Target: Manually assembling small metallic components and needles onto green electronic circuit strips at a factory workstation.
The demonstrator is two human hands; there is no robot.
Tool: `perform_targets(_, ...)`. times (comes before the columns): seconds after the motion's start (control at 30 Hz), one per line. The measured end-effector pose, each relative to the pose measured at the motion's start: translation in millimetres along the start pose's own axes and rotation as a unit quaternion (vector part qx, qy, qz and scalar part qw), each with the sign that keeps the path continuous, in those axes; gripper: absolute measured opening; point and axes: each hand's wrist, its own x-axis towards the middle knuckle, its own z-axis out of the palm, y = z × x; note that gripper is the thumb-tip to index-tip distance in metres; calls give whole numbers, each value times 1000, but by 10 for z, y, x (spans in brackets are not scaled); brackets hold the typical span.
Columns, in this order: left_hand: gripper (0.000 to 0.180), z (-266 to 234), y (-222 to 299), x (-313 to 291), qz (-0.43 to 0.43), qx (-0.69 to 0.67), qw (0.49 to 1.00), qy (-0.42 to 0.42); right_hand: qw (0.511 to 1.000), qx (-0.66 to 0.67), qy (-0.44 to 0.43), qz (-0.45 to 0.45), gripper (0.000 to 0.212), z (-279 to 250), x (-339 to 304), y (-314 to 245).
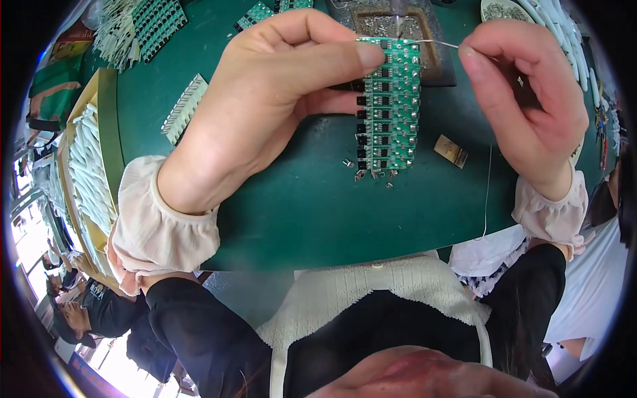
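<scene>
My left hand (272, 86) grips a green circuit board panel (393, 126) near its far end, thumb on top and fingers beneath. Rows of small black components and shiny solder joints cover the panel. A soldering iron (398, 9) points down from the top edge, its tip at the panel's far end; what holds it is out of sight. Between the thumb and forefinger of my right hand (524, 99) is a thin solder wire (438, 42), which reaches left to the panel near the iron's tip. More wire (489, 186) hangs over the table's near edge.
A metal tray (434, 66) with grey bits lies behind the panel. Tiny metal parts (378, 174) and a tan block (451, 151) are nearby. At left are a white-and-metal strip (184, 109) and a box (106, 119) of white pieces. More circuit boards (159, 26) lie far left.
</scene>
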Motion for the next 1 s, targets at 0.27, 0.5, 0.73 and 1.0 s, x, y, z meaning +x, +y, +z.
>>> perform_targets(0.27,7,-2,29,27,1,-26,1000,-17,994,-76,17,-71,21,48,31,-28)
perform_targets(0.5,6,32,116,-5,-121,-101,986,50,980,-143,35,-135,22,45,-5,-30)
perform_targets(0.73,7,27,124,-8,-57,-69,996,9,960,-202,51,-188,23,21,-21,-43)
perform_targets(1.0,9,-22,65,21,-18,-15,999,-29,971,-211,28,-105,14,-30,56,-96)
